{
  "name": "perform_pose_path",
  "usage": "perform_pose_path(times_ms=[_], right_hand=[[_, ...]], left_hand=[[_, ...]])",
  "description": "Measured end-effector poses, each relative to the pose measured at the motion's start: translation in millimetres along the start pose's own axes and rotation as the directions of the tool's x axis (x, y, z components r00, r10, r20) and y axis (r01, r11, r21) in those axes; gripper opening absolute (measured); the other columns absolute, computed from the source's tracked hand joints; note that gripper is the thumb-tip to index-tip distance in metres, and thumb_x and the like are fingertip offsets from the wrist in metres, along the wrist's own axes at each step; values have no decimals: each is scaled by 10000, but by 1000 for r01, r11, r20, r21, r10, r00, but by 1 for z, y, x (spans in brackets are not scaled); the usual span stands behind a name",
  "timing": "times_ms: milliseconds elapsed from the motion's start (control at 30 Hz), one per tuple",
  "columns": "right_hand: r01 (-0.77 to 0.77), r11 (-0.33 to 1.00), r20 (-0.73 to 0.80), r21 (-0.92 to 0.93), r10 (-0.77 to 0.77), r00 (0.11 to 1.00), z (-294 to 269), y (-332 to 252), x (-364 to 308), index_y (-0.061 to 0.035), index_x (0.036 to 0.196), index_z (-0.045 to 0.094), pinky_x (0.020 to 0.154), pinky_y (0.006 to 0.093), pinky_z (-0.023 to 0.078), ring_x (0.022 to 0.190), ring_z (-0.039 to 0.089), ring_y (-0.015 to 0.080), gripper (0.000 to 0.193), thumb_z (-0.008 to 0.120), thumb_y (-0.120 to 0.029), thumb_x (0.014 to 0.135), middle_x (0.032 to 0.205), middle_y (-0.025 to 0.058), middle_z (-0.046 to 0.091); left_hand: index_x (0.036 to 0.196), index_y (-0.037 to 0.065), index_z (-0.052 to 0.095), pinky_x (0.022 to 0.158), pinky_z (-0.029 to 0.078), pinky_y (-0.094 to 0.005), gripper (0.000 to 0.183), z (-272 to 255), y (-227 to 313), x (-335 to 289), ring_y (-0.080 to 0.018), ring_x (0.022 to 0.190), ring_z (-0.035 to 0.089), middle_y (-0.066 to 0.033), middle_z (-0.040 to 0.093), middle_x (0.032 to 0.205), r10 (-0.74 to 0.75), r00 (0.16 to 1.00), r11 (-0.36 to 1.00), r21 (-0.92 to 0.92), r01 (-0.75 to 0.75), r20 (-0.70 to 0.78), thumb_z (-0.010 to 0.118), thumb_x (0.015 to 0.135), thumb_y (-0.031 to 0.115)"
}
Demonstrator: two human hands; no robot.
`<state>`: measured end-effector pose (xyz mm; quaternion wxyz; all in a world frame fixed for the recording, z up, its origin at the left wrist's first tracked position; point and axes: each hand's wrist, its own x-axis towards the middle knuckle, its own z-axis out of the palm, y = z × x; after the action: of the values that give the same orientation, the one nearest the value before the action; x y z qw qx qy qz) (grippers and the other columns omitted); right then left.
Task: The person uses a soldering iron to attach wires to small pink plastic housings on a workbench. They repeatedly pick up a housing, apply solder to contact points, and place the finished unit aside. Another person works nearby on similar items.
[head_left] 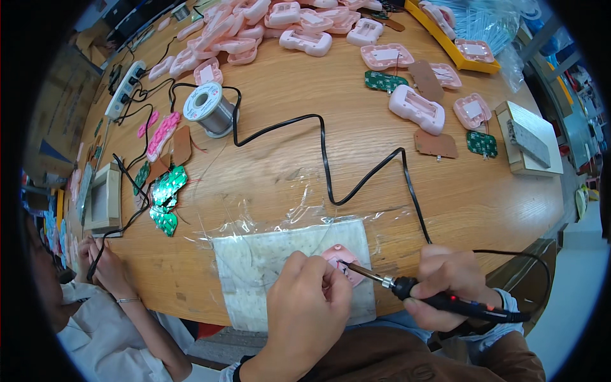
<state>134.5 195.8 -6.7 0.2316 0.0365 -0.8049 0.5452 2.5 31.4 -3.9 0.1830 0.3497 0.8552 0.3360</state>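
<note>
My right hand [450,280] is closed around the black handle of a soldering iron [468,307], which has a small red light. The iron's tip points left and meets a small pink plastic shell [339,252], where dark small parts show. Beside that shell, my left hand [305,302] has its fingers pinched together; whatever they hold is hidden. The shell rests on a whitish work pad [245,280] at the table's near edge. Clear plastic film [286,219] sticks out along the pad's far side.
A solder spool [209,109] stands left of the black cord [323,153] that winds across the table. Pink shells [245,32] are heaped at the back. Green circuit boards [167,191] lie left, others right near a pale block [528,140]. A co-worker's hands [105,264] are at left.
</note>
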Motion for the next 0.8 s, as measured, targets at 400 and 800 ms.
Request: perform_pose_path(times_ms=[400,800], right_hand=[[-26,998,-146,58,35,989,-1,1,-4,-52,807,566,439,315,285,444,407,190,207,718,22,688,542,37,473],[-90,989,-241,114,116,964,-5,5,-32,-60,911,507,496,293,304,512,415,131,293,712,27,722,606,32,493]], left_hand=[[712,28,566,491,479,-379,108,-3,1,1,-267,552,583,-101,529,709,10,1000,1000,-3,-10,14,660,762,45],[719,20,585,527,478,-420,116,-6,3,2,-318,575,577,-131,541,723,-52,997,998,-15,53,62,653,779,94]])
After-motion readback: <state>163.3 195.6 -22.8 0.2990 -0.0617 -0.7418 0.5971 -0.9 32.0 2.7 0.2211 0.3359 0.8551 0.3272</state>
